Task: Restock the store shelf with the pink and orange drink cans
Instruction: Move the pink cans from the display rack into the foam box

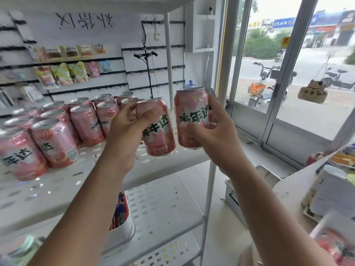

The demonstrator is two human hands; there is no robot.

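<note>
Each hand grasps one pink drink can above the right end of the white perforated shelf (57, 181). The left hand (126, 129) wraps around the tilted left can (160, 135), and the right hand (217, 135) holds the right can (191, 120) upright just beside it. Rows of pink cans (57, 131) stand on the shelf's left part.
</note>
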